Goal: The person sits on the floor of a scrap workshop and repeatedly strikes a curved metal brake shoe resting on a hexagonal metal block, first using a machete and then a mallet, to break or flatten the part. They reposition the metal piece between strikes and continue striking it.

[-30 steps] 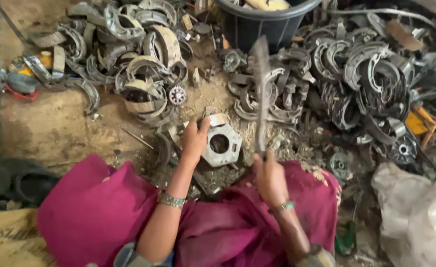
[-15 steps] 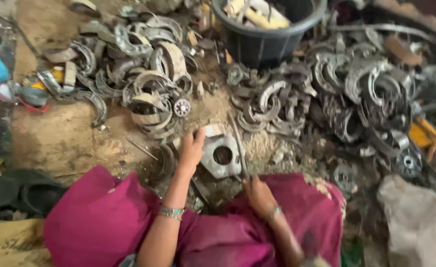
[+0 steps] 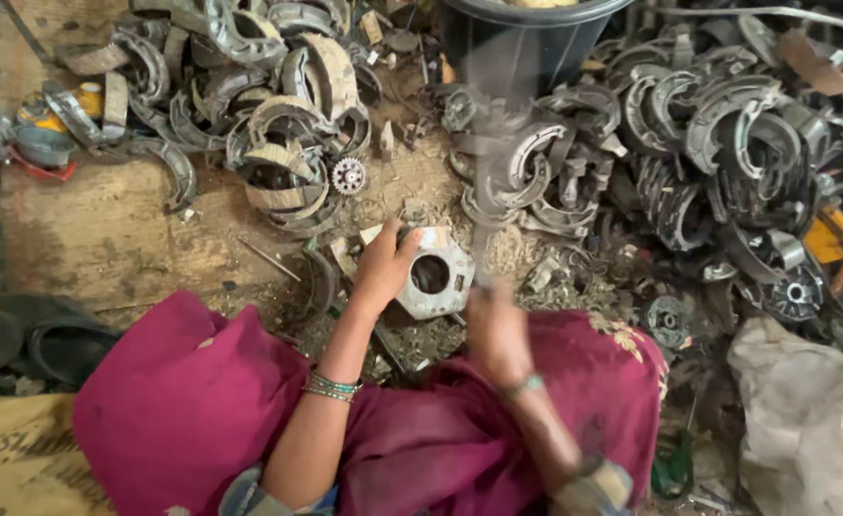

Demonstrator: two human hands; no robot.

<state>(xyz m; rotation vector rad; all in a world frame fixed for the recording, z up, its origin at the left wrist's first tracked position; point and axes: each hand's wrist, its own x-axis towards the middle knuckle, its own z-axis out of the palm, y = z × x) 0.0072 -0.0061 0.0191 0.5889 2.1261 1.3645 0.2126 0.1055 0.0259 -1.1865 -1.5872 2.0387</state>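
- On the dirt floor (image 3: 106, 229) in front of your knees, the ground was bare earth with metal dust and small scraps, and no wall or furniture of the room was visible.
- Around you, big heaps of curved brake shoes (image 3: 288, 143) covered the ground on both sides; they looked unsorted, so I judge much work was left.
- At the top stood a black bucket (image 3: 527, 48) with pale pieces in it; perhaps that was the finished part, but I cannot tell.
- To your right lay a whitish sack (image 3: 804, 411).
- The round metal plate (image 3: 436, 272) with a centre hole lay between your hands, whole and not taken apart.
- Your left hand (image 3: 383, 268) pressed on the plate's left edge, fingers bent over it.
- Your right hand (image 3: 498, 330) was clenched around a long tool (image 3: 484, 191), blurred by motion, just beside the plate.
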